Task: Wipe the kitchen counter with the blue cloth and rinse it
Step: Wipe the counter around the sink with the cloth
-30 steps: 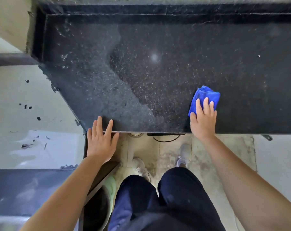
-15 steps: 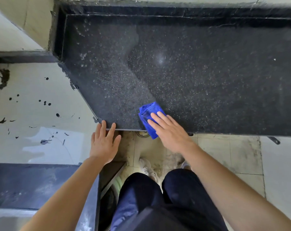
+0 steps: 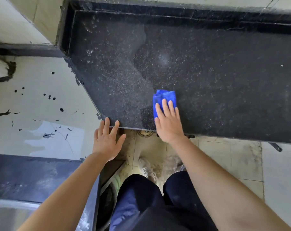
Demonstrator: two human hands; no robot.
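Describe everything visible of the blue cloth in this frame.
The blue cloth is a small bright-blue, soft-looking fabric, folded or bunched into a compact pad. It lies flat on the black speckled counter near its front edge. The right hand presses on it, fingers spread, covering its near half.

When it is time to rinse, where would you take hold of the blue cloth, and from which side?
Pinch the far folded edge of the blue cloth, coming from above. It lies flat on the dark counter, so only its top is reachable, and the right hand rests flat over its near half. The left hand rests at the counter's edge, so the right could probably just curl its fingers.
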